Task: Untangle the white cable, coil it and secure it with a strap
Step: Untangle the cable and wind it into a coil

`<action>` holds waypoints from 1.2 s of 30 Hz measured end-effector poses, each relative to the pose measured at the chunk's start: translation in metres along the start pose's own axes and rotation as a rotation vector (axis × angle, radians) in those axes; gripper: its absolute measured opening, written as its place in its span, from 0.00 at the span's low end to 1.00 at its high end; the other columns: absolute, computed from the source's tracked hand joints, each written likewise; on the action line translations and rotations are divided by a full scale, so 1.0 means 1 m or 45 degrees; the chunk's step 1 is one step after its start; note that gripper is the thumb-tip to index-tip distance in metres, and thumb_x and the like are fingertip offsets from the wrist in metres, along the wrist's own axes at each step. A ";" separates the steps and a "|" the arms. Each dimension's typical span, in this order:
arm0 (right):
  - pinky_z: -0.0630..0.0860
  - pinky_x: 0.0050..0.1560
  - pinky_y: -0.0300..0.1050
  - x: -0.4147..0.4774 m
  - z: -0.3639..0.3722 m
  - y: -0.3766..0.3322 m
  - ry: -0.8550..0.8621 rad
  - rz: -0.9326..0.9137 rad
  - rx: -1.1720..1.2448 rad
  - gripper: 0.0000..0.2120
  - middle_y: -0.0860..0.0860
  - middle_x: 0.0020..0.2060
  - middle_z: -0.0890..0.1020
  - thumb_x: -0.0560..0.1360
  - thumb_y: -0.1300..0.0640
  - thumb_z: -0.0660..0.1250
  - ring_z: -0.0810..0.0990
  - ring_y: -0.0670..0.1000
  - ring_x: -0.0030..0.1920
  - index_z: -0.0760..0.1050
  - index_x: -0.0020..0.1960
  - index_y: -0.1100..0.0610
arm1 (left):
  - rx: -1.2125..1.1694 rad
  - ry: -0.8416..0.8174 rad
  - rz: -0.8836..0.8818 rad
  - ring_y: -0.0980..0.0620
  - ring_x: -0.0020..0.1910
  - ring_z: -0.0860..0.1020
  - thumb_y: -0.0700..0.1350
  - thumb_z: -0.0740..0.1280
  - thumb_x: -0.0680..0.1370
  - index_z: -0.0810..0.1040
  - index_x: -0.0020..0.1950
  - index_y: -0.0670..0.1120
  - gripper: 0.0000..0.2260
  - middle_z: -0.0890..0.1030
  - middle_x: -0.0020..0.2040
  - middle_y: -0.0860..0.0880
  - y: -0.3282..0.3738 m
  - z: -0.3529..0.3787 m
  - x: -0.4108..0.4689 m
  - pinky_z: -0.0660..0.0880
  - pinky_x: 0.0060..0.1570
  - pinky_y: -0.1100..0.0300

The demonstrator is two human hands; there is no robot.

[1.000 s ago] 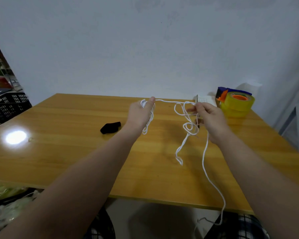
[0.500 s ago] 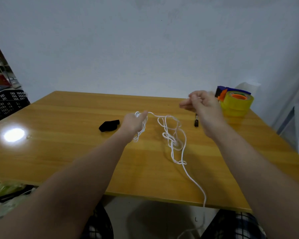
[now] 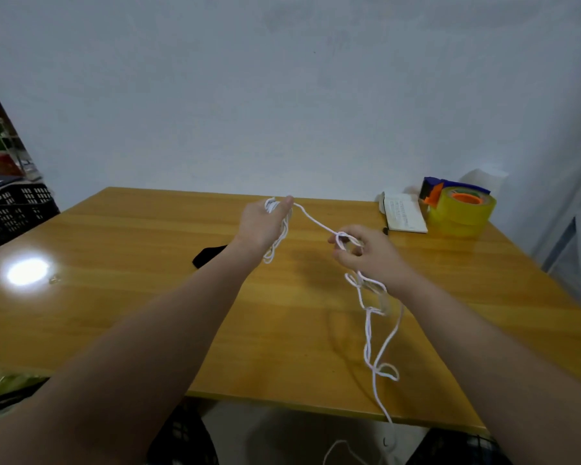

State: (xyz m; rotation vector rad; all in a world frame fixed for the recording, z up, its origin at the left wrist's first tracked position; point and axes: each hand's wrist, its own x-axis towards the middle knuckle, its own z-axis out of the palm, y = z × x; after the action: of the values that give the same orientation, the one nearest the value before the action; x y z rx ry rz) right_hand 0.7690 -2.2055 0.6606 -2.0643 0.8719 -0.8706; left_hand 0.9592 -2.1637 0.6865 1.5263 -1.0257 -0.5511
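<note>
Between the two grips, head view: a short, nearly taut run of the white cable (image 3: 316, 222) spans from the left grip (image 3: 262, 226) down to the right grip (image 3: 366, 253), both raised above the counter (image 3: 114, 297). The left grip is closed round a small bundle of finished loops, thumb on top, and the loops dangle just under it. The right grip has thumb and fingertips pinched on a small loop or knot of the cable, other fingers curled loosely. Below the right grip the rest hangs in a twisted, tangled string with a couple of small loops, crosses the near counter edge and drops toward the floor; the end is not clear. Step in hand, as I judge it: untangling while coiling, early to mid task, with most of the length not yet coiled. The next move calls for working that pinched loop open, pulling the slack through, then laying a fresh turn into the left grip without dropping the bundle. A black strap (image 3: 208, 255), likely the tie, lies on the counter just behind the left wrist, partly hidden and untouched. Beyond the right grip sit a white booklet (image 3: 405, 216) and a yellow tape dispenser (image 3: 460, 209). Containers: only a black slotted crate (image 3: 14, 209), well left of the left grip and off the counter; contents cannot be told.
</note>
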 end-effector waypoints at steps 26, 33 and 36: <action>0.72 0.54 0.51 0.014 -0.001 -0.017 0.395 0.212 -0.159 0.12 0.52 0.40 0.83 0.77 0.52 0.62 0.79 0.55 0.49 0.81 0.42 0.54 | 0.107 -0.119 -0.161 0.52 0.27 0.64 0.53 0.65 0.78 0.65 0.31 0.47 0.19 0.65 0.28 0.48 -0.026 0.013 0.000 0.61 0.31 0.59; 0.74 0.54 0.52 0.012 0.007 -0.013 0.551 -0.081 -0.139 0.06 0.47 0.41 0.81 0.78 0.53 0.61 0.78 0.52 0.52 0.76 0.44 0.48 | 0.235 -0.154 -0.175 0.50 0.30 0.66 0.56 0.64 0.78 0.68 0.38 0.42 0.18 0.68 0.31 0.45 -0.031 0.016 -0.004 0.62 0.31 0.58; 0.72 0.48 0.34 0.007 0.012 -0.028 0.460 -0.091 0.311 0.07 0.45 0.45 0.79 0.81 0.57 0.58 0.77 0.36 0.46 0.73 0.48 0.53 | 0.268 -0.142 -0.239 0.49 0.27 0.66 0.55 0.64 0.78 0.66 0.32 0.43 0.21 0.70 0.28 0.44 -0.034 0.019 0.001 0.62 0.30 0.58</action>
State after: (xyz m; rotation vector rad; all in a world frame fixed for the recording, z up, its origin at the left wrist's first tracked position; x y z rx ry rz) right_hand 0.7906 -2.1920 0.6792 -1.7632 0.8325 -1.3482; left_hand 0.9546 -2.1756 0.6499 1.8073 -1.0575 -0.6823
